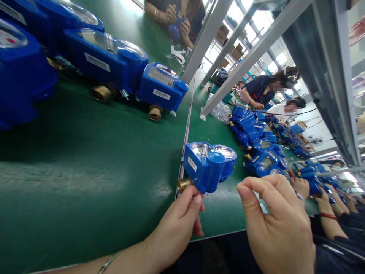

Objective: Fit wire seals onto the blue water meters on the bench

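Note:
My left hand (179, 225) pinches the underside of a blue water meter (208, 164) with a brass threaded end (184, 184) and a clear top window. It holds the meter just above the green bench surface (85, 171) near the seam between two mats. Just right of the meter, not touching it, is my right hand (278, 224). Its fingers are curled and pressed together; what they hold, if anything, is hidden.
A row of blue meters (114, 64) with brass fittings lies at the upper left. Many more meters (262, 152) are heaped to the right. Grey frame posts (228, 49) cross the bench. Other people's hands (302, 186) work at the right; another person's hands (176, 19) are at the far side.

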A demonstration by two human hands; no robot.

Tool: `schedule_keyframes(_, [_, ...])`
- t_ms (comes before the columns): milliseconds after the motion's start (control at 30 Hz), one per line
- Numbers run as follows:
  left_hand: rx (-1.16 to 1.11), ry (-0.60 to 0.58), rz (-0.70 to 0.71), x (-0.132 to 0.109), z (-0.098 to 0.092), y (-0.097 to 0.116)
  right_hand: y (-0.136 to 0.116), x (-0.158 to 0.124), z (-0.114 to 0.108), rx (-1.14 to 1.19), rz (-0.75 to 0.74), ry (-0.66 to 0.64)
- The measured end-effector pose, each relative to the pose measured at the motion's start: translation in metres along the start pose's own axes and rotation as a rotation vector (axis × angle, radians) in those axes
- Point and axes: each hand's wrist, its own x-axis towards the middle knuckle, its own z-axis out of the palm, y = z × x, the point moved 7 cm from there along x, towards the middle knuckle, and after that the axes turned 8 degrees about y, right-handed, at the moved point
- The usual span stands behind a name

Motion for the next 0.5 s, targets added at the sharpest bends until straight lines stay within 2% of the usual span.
schedule_keyframes(367, [0.020, 0.018, -0.001, 0.000, -0.004, -0.005, -0.007, 0.001, 0.015, -0.074, 0.000, -0.005])
schedule_keyframes(500, [0.040, 0.033, -0.007, 0.001, -0.003, 0.002, -0.010, -0.007, 0.025, -0.036, 0.005, -0.108])
